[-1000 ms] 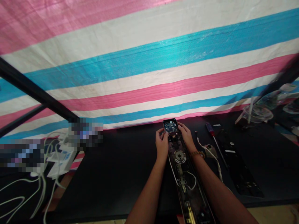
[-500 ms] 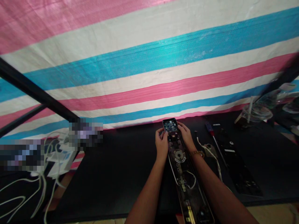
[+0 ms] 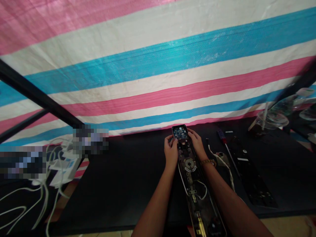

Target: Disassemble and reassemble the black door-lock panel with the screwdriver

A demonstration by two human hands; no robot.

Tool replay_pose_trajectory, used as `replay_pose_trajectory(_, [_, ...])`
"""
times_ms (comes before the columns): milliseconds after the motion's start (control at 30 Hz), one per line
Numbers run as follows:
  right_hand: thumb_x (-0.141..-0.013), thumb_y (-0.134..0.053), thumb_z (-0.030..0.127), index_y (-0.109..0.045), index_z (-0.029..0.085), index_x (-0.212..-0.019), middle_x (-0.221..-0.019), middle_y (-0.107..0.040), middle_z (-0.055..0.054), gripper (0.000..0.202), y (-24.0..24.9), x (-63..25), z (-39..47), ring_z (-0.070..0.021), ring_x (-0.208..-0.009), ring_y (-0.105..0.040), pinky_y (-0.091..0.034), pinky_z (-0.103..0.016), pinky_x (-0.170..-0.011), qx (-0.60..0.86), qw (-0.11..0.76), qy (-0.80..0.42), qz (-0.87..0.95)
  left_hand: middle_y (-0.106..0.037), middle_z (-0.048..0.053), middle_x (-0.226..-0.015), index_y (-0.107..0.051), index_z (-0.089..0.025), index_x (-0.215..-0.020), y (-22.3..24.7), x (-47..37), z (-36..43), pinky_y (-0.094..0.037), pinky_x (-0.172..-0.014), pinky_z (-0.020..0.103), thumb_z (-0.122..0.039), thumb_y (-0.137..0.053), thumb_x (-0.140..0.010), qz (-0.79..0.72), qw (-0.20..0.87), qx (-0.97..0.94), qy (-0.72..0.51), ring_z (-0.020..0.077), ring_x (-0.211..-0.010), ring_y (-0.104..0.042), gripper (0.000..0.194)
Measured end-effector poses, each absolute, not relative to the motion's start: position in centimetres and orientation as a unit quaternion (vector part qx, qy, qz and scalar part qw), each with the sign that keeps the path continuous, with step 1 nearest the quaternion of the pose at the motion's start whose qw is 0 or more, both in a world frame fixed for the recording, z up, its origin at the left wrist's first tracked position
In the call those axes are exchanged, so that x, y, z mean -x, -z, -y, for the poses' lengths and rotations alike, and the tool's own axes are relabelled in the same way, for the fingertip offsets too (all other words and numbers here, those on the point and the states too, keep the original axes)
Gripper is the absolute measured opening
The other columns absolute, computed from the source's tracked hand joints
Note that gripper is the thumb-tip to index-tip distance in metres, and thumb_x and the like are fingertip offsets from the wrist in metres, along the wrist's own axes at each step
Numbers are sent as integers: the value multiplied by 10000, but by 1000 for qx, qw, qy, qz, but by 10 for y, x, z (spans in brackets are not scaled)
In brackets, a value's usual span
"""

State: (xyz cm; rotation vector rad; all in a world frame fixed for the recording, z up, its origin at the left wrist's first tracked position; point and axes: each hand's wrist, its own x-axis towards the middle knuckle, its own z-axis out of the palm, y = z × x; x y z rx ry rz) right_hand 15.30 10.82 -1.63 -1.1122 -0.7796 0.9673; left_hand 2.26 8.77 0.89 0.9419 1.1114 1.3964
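Both hands grip the far end of a long, narrow, dark open-faced housing (image 3: 196, 186), which lies lengthwise between the forearms over the black worktop (image 3: 118, 184). The left hand (image 3: 171, 149) curls around its left edge; the right hand (image 3: 197, 142) clasps its right edge. Between them sits a blue-green rectangular circuit board (image 3: 181, 132). The step in hand seems to be handling or seating this board end; the next move probably calls for steady, even finger pressure, keeping the thin white looped wire (image 3: 182, 181) unpinched. What the fingertips press is too small to tell.
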Motion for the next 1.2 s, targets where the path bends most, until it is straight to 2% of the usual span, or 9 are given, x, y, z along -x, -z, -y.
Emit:
replay_pose_trajectory(633, [-755,-681,484,-745,182,-1051,-1107,-752,-98,428,16,-155,-107,-283,-1045,-657,-503,-410,-940,489,669,-428,359,-721,68,-926,-579,-191,-1042,-9,-21,-87,-547,-800,337,-318,-671,-782,-478,508,-411,-588,214,-872,-712,304])
replay_pose_trajectory(867, [-775,-682,493,-735,189,-1076,-1132,-746,-93,431,13,-153,-105,-281,-1073,-655,-500,-404,-954,463,682,-440,357,-715,35,-833,-562,-191,-1041,-17,-22,-83,-538,-692,294,-321,-665,-778,-464,511,-411,-595,190,-758,-702,310])
replay_pose_trajectory(1000, [-792,-679,527,-731,196,-1090,-1142,-745,-78,448,10,-153,-103,-269,-1068,-661,-504,-388,-950,448,691,-446,351,-720,41,-875,-558,-195,-1058,-17,-23,-81,-537,-709,290,-302,-660,-793,-452,504,-419,-605,186,-781,-702,303])
replay_pose_trajectory(1200, [-806,-619,642,-728,186,-959,-919,-764,-42,493,4,-151,-99,-245,-852,-684,-538,-348,-773,436,661,-485,370,-719,54,-944,-582,-196,-1060,-23,-24,-75,-549,-802,317,-275,-652,-802,-446,475,-441,-617,201,-879,-708,279])
